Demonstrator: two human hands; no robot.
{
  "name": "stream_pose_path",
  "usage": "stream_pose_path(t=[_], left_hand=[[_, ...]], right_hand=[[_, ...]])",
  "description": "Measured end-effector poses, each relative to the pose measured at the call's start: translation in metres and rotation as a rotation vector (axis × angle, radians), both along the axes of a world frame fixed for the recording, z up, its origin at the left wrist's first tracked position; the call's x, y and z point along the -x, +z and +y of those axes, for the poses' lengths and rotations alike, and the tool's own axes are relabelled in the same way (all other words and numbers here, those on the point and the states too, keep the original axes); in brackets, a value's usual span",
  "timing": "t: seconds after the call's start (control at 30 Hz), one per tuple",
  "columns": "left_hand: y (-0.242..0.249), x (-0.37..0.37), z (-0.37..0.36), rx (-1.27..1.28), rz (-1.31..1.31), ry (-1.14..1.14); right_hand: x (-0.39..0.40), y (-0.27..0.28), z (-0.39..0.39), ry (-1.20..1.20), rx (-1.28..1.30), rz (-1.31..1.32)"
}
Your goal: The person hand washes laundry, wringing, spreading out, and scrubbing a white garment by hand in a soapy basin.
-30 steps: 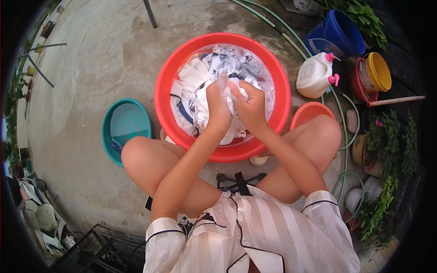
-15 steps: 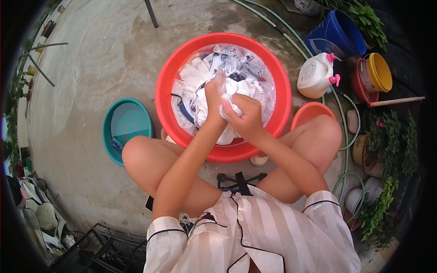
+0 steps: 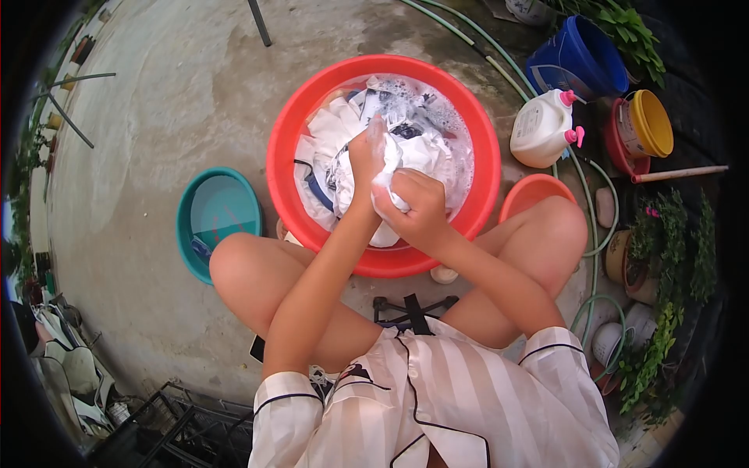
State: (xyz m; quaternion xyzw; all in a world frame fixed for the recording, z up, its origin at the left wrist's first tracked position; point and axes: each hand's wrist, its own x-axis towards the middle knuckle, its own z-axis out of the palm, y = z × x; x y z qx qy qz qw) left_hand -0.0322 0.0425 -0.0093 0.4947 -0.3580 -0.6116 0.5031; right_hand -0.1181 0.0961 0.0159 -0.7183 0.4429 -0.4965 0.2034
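Over a red basin [image 3: 282,168], my left hand [image 3: 365,160] is closed on a soapy white cloth [image 3: 390,160], its thumb pointing away from me. Just to the right and nearer my body, my right hand [image 3: 420,201] grips the lower part of the same cloth in a fist. Foam coats the left fingers, and some of them are hidden behind the cloth. Beneath both hands, white laundry [image 3: 331,125] with dark patterns and trim lies heaped in sudsy water [image 3: 449,117].
A teal basin [image 3: 187,257] with water stands at left. To the right are a white pump bottle [image 3: 538,129], an orange basin [image 3: 538,186], a blue bucket [image 3: 546,66], a yellow bucket [image 3: 651,125], a green hose [image 3: 591,265] and potted plants [image 3: 663,242].
My right hand has shifted slightly toward me and to the left along the cloth. More white cloth shows between the two hands. The basin and laundry look the same.
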Motion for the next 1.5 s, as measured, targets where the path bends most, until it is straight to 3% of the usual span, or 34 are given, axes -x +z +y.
stream_pose_path(t=[0.03, 0.13, 0.27, 0.3, 0.4, 0.5, 0.6, 0.63, 0.73, 0.77, 0.87, 1.03, 1.13, 1.3, 1.37, 1.43, 1.5], left_hand=[[-0.002, 0.001, 0.002, 0.001, -0.071, 0.0], [0.008, 0.013, 0.01, -0.072, 0.262, 0.093], [0.03, 0.021, 0.027, 0.108, -0.005, -0.033], [0.033, 0.019, 0.028, 0.03, -0.056, -0.076], [0.023, 0.023, 0.022, 0.108, 0.072, 0.051], [0.014, 0.012, 0.011, 0.014, 0.167, 0.054], [-0.001, 0.002, 0.0, 0.015, 0.052, -0.002], [0.0, 0.002, 0.001, 0.02, -0.017, -0.004], [0.022, 0.018, 0.016, 0.038, 0.18, 0.113], [0.016, 0.02, 0.018, 0.145, 0.115, 0.089], [0.027, 0.018, 0.026, 0.061, -0.04, -0.059], [0.022, 0.017, 0.014, 0.05, 0.199, 0.117], [0.005, -0.001, -0.002, 0.063, -0.066, 0.053], [0.01, 0.013, 0.011, -0.01, 0.221, 0.088], [0.026, 0.017, 0.022, 0.025, 0.078, 0.013], [0.028, 0.019, 0.027, 0.045, -0.086, -0.054], [0.03, 0.022, 0.026, 0.086, -0.048, 0.016]], right_hand=[[-0.002, -0.006, -0.003, -0.008, 0.008, -0.075], [0.006, 0.0, -0.01, -0.118, -0.234, -0.165], [0.015, -0.001, -0.033, -0.216, -0.551, -0.685], [0.017, -0.003, -0.035, -0.179, -0.536, -0.713], [0.007, -0.002, -0.028, -0.258, -0.424, -0.594], [0.004, -0.003, -0.01, -0.143, -0.295, -0.253], [-0.001, -0.005, -0.003, -0.04, -0.033, -0.071], [0.002, -0.004, -0.004, -0.025, -0.053, -0.091], [0.006, 0.01, -0.015, -0.111, -0.444, -0.421], [0.011, 0.002, -0.022, -0.122, -0.488, -0.498], [0.018, -0.005, -0.037, -0.197, -0.523, -0.623], [0.005, 0.007, -0.016, -0.163, -0.32, -0.309], [-0.001, 0.0, -0.002, -0.012, -0.03, -0.011], [0.006, -0.002, -0.014, -0.106, -0.323, -0.29], [0.012, -0.003, -0.027, -0.157, -0.537, -0.523], [0.018, -0.007, -0.035, -0.196, -0.556, -0.576], [0.018, -0.006, -0.036, -0.248, -0.566, -0.551]])
